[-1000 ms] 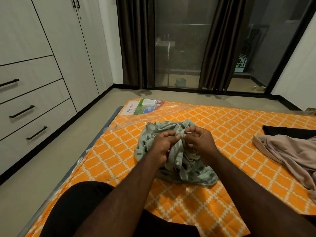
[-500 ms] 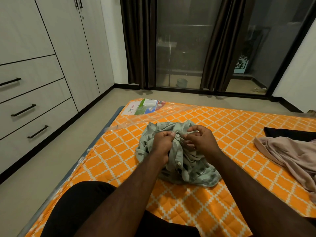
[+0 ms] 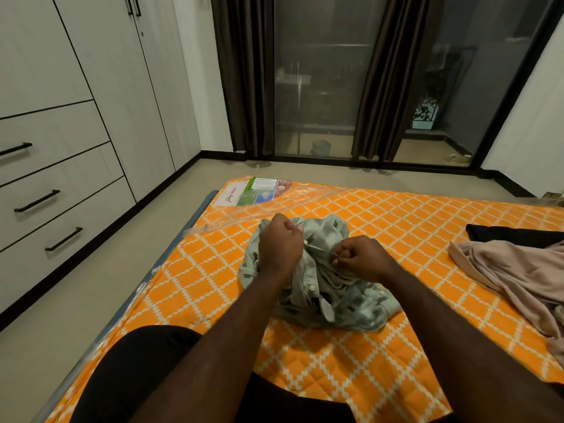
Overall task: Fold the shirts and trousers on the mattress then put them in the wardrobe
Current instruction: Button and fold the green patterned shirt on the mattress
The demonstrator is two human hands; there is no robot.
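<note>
A crumpled pale green patterned shirt (image 3: 351, 309) with white buttons lies on the orange diamond-quilted mattress (image 3: 412, 215). My left hand (image 3: 279, 247) grips a bunch of its fabric near the far side. My right hand (image 3: 361, 259) pinches an edge of the shirt's button strip, pulled taut between the two hands. A beige garment (image 3: 518, 276) lies loose at the right of the mattress, with a black garment (image 3: 515, 236) just behind it.
The wardrobe (image 3: 100, 96) with tall doors and three black-handled drawers lines the left wall, across a strip of floor. Dark curtains (image 3: 244, 74) and glass doors stand beyond the mattress. A printed label (image 3: 253, 195) under clear plastic sits at the mattress's far corner. My dark-clothed knee (image 3: 143, 370) is at lower left.
My hands, held close together before, have moved apart: the left went up and away, the right came right and nearer, stretching the shirt's edge between them.
</note>
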